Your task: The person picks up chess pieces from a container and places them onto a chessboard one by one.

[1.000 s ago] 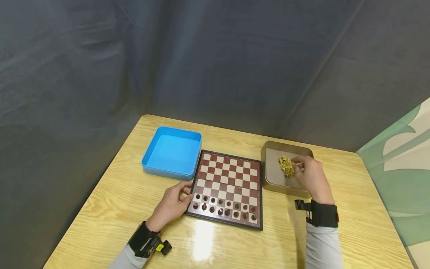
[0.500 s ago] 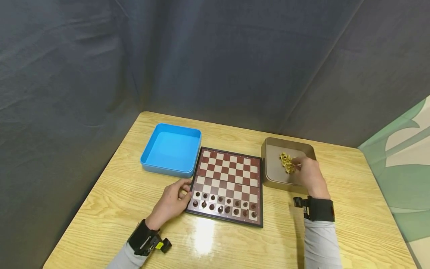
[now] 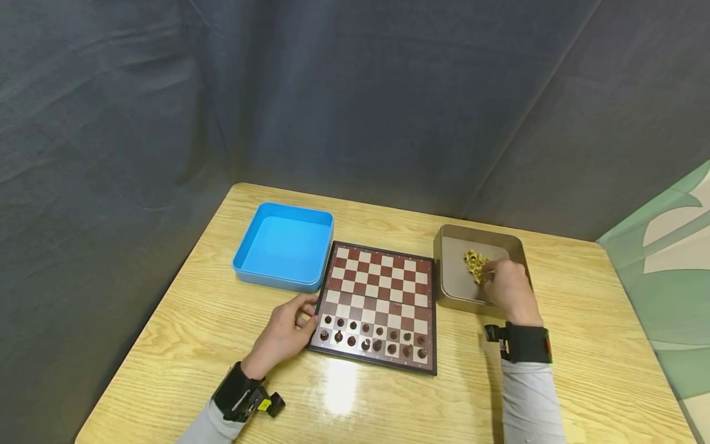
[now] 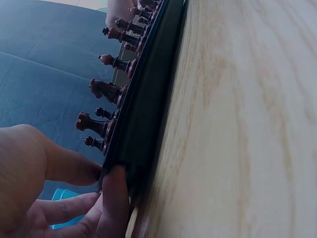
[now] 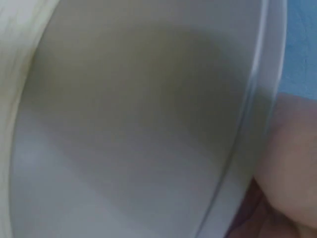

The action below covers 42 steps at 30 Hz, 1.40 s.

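Left hand (image 3: 285,333) pinches chessboard (image 3: 383,262) at left edge. Right hand (image 3: 509,290), fingers bent, at gold pieces (image 3: 474,261) in tin (image 3: 463,303) just right of chessboard; cannot tell whether grip holds one. Best pinched singly, without scattering.

Dark cloth (image 3: 355,111) hangs behind 1 wood-grain table (image 3: 599,345).

The person is wearing a pale grey left sleeve (image 3: 209,425) and a matching right sleeve (image 3: 530,398), while the left hand (image 3: 284,333) and right hand (image 3: 511,290) are going bare. A broad black left wristband (image 3: 232,390) is carrying a yellow patch (image 3: 264,404) and a stubby black left camera (image 3: 275,404); a black right wristband (image 3: 528,343) is bearing a similar right camera (image 3: 491,333) and showing a small reddish mark (image 3: 550,343) at its outer edge.
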Tool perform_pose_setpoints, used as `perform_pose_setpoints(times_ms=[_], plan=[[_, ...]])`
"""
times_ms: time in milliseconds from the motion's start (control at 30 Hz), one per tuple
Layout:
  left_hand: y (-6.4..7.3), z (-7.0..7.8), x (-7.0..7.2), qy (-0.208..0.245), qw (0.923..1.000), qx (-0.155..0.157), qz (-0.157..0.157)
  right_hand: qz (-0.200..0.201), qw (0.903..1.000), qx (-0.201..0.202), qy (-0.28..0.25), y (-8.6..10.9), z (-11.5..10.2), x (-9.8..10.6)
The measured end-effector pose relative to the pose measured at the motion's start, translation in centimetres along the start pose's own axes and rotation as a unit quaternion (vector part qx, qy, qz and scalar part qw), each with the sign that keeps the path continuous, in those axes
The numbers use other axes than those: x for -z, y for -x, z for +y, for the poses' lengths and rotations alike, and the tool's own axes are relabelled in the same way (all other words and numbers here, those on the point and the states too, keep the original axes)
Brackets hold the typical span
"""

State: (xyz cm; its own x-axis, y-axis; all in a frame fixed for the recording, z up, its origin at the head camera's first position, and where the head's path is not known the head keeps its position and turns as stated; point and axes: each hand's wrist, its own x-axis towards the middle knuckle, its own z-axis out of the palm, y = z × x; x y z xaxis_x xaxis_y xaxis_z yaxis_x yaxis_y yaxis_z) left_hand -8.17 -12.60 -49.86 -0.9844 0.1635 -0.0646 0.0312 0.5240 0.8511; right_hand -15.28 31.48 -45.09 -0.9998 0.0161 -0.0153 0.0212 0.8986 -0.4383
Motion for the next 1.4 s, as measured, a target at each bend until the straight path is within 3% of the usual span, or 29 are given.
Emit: perform_pose_setpoints(times_ms=[533,867,1167,1400], plan=[[-0.03,-0.11,-0.22,0.012,0.9998,0.013,-0.009,-0.039,0.9985,-0.023,0.029,0.22,-0.49,-0.05],[-0.05,0.03,-0.08,0.012,0.9998,0.012,-0.006,-0.023,0.9994,-0.012,0.024,0.05,-0.35,-0.35],[-0.13,0.05,-0.05,0.008,0.9999,0.008,-0.004,0.044,0.9986,0.017,0.022,0.2,-0.36,-0.18],[-0.15,-0.02,-0.08,0.004,1.0,0.006,-0.002,0.117,0.9911,0.061,0.021,0.31,-0.31,-0.27]])
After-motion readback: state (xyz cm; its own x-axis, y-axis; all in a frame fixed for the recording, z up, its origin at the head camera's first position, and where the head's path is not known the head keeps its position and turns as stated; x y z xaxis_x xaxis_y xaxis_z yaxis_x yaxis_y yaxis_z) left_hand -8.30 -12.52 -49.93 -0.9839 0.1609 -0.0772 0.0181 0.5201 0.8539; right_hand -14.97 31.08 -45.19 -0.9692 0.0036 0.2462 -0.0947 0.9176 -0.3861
